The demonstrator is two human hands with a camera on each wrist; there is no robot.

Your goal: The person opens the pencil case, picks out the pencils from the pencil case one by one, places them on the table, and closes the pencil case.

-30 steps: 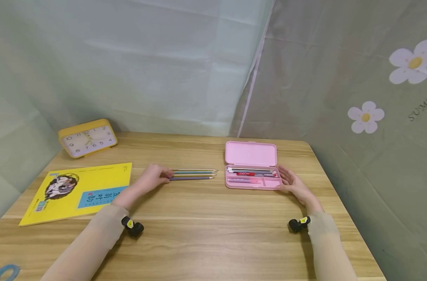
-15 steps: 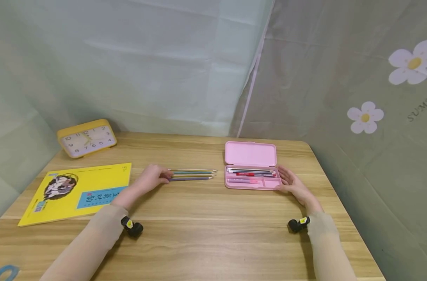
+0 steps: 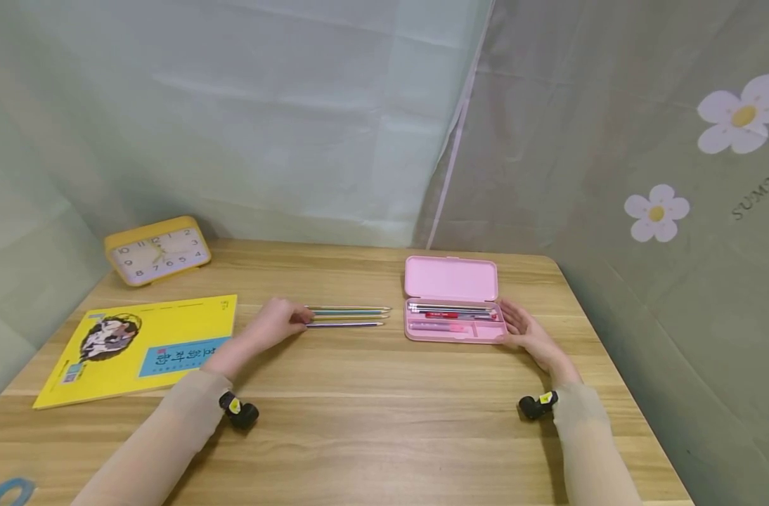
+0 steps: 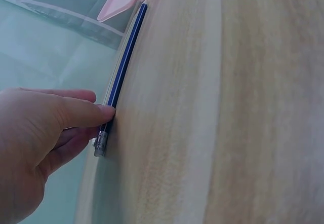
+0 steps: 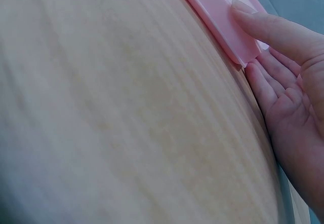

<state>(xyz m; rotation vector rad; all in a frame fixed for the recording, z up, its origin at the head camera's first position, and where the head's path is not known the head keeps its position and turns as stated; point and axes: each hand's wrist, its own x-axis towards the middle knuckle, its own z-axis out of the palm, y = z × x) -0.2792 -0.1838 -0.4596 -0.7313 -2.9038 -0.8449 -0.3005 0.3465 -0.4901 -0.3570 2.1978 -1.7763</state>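
Note:
On the table, several pencils lie side by side, tips pointing right. My left hand is at their left ends. In the left wrist view its thumb presses the near side of a dark blue pencil just above the metal eraser end, with fingers on the far side. A pink pencil case lies with its lid raised, holding several pencils, a red pen and a clear pen with a pink end. Against its right end rests my right hand, thumb over the rim, fingers extended.
A yellow alarm clock stands at the back left of the wooden table. In front of it lies a yellow book, partly behind my left forearm. A blue ring-shaped object is cut off at the lower left.
The nearest pencil's tip has swung slightly toward the table's front edge. My left hand has barely shifted. The right hand and the pencil case stay in place.

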